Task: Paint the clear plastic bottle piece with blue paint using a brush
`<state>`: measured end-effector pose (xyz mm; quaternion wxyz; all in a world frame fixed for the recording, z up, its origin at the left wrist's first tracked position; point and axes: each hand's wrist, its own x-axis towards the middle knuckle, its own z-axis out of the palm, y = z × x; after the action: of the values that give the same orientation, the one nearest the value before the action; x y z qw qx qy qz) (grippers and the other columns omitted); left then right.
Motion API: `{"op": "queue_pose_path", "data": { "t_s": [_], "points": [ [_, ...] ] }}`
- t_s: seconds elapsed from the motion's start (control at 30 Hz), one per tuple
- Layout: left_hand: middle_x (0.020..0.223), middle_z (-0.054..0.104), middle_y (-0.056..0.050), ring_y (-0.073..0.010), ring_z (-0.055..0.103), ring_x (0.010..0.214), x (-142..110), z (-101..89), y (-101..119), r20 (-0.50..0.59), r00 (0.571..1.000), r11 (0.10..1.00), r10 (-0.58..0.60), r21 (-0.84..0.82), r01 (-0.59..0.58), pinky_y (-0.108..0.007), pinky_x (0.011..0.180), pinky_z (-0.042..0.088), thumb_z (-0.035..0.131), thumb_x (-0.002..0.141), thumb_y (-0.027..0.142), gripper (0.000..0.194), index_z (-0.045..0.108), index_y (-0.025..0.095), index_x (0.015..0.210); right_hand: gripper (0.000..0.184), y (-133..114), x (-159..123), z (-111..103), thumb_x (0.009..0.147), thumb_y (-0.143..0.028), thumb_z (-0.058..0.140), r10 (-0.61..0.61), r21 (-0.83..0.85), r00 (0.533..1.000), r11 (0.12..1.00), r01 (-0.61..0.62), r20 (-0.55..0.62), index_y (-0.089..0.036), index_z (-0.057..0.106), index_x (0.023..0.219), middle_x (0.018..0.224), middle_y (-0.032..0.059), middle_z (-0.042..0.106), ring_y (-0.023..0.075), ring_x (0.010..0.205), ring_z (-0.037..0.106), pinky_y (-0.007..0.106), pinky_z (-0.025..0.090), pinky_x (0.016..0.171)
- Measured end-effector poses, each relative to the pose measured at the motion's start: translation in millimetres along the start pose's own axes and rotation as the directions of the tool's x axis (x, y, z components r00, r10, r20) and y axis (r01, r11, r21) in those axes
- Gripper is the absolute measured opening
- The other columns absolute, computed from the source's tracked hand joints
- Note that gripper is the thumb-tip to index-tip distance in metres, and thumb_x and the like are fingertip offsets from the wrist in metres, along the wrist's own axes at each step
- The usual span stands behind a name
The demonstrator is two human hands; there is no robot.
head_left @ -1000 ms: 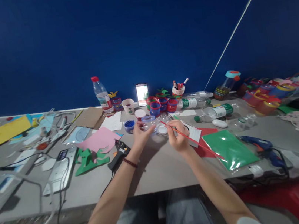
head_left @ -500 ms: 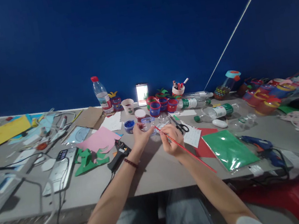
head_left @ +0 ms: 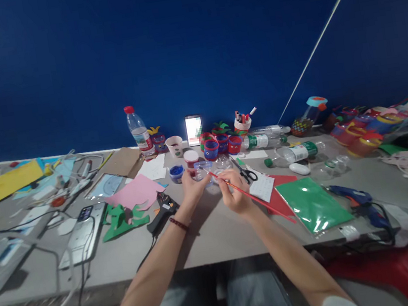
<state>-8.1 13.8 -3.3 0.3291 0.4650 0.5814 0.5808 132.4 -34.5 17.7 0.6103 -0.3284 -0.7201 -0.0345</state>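
My left hand (head_left: 193, 189) is closed round a clear plastic cup (head_left: 202, 169) with a bluish rim, perhaps a cut bottle piece. Between the fingers of my right hand (head_left: 234, 190) is a long red paintbrush (head_left: 261, 200), its tip at the cup and its handle slanting down to the right. Just left of the cup stands an open pot of blue paint (head_left: 177, 173). Behind it is a pot with a pale pink top (head_left: 191, 157). Several blue and red painted cups (head_left: 211, 149) with eyes stand beyond my hands.
A black glue gun (head_left: 162, 213) lies left of my left forearm, near green paper cutouts (head_left: 122, 220) and a phone (head_left: 84, 235). Scissors (head_left: 247, 173), a green packet (head_left: 313, 204) and a blue glue gun (head_left: 361, 203) lie to the right. Plastic bottles (head_left: 299, 152) lie behind them.
The brush's handle end has shifted slightly up and right as my right hand tilts it. My left hand keeps its hold on the cup, almost still.
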Motion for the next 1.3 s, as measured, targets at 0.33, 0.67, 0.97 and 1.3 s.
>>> {"op": "queue_pose_path", "data": {
  "t_s": [0.33,0.67,0.97,1.3],
  "points": [
    [0.079,0.057,0.000,-0.0160,0.054,0.074,-3.2,-1.7,4.1,0.039,0.996,0.995,-0.074,-0.068,0.077,-0.033,0.074,0.046,0.089,0.048,0.044,0.054,0.054,0.019,0.081,0.008,6.2,4.8,-10.7,0.095,-0.022,0.050,0.095,-0.018,0.994,0.995,-0.096,-0.048,-0.024,0.055,0.090,0.083,0.0043,0.069,0.0197,0.079,0.068,0.035,0.057,0.072],
    [0.074,0.057,0.000,-0.0145,0.052,0.070,-4.0,-2.6,10.6,0.122,0.987,0.980,-0.103,-0.154,0.122,-0.031,0.070,0.045,0.086,0.051,0.042,0.047,0.056,0.019,0.080,0.013,11.3,4.0,-15.4,0.096,-0.029,0.050,0.240,0.028,0.965,0.971,-0.238,-0.107,-0.023,0.056,0.087,0.078,0.0034,0.069,0.0195,0.076,0.068,0.034,0.056,0.071],
    [0.090,0.068,-0.005,-0.0172,0.063,0.082,3.1,-3.6,2.2,0.236,0.970,0.952,-0.054,-0.282,0.121,-0.032,0.080,0.050,0.084,0.055,0.045,0.049,0.062,0.017,0.087,0.013,21.5,4.8,-21.2,0.095,-0.030,0.052,0.251,-0.063,0.959,0.963,-0.261,-0.131,-0.023,0.057,0.085,0.076,0.0039,0.069,0.0212,0.073,0.068,0.036,0.056,0.071],
    [0.099,0.072,-0.009,-0.0274,0.067,0.099,-0.5,-8.4,12.8,0.364,0.931,0.837,-0.015,-0.505,0.211,-0.042,0.090,0.052,0.088,0.048,0.054,0.062,0.066,0.020,0.095,0.025,19.3,12.2,-14.1,0.097,-0.044,0.049,0.570,0.341,0.819,0.785,-0.518,-0.069,-0.021,0.061,0.095,0.085,0.0052,0.073,0.0173,0.074,0.069,0.034,0.057,0.071]
  ]
}}
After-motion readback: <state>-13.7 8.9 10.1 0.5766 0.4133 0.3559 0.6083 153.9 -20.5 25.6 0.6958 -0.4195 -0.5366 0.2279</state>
